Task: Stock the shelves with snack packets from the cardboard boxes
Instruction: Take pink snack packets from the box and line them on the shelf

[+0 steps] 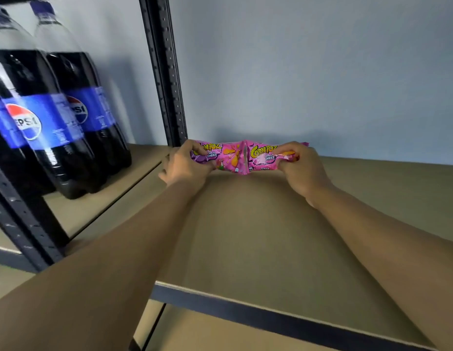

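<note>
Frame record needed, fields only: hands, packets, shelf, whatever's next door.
left hand: grips the left end of the pink snack packets
right hand: grips their right end
packet count: two side by side, meeting at a middle seam; joined or separate, cannot tell
packet label: Cornitoz Chilli Cheez
packet position: back of the shelf, close to the wall
shelf surface: tan board, dark front rail
neighbouring bay: cola bottles standing upright, left of the black post
cardboard boxes: not in view
</note>
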A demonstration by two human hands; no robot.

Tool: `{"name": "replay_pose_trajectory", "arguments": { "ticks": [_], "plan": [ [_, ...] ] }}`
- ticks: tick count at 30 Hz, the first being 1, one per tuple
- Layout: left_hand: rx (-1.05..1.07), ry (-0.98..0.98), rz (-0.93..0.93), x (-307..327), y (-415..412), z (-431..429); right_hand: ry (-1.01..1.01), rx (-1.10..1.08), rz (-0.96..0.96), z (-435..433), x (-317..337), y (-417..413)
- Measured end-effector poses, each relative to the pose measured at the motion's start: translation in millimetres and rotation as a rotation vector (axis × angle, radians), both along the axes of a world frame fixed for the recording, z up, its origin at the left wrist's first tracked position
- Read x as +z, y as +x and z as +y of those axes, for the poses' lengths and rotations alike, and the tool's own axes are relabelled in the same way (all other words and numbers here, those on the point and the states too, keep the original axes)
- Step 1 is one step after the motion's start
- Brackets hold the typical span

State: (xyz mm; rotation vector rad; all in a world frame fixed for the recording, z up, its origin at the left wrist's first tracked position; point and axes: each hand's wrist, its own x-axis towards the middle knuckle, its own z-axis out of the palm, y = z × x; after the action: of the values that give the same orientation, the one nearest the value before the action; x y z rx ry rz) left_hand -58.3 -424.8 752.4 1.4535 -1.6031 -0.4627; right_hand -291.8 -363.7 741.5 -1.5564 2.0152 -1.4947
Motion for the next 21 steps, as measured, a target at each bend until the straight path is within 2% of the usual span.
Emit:
{"name": "replay_pose_trajectory", "arguments": {
  "ticks": [5,11,21],
  "plan": [
    [0.066,-0.043,-0.048,0.9,-7.8,-34.6,0.025,-0.15,0.036,-25.5,7.8,10.6],
    [0.054,-0.074,-0.113,-4.1,-15.7,-66.2,-0.015,-0.093,0.026,-54.8,7.8,5.6],
    [0.01,-0.04,-0.142,0.1,-22.4,-85.7,-0.005,-0.238,0.108,-76.5,5.0,4.3]
  ]
}}
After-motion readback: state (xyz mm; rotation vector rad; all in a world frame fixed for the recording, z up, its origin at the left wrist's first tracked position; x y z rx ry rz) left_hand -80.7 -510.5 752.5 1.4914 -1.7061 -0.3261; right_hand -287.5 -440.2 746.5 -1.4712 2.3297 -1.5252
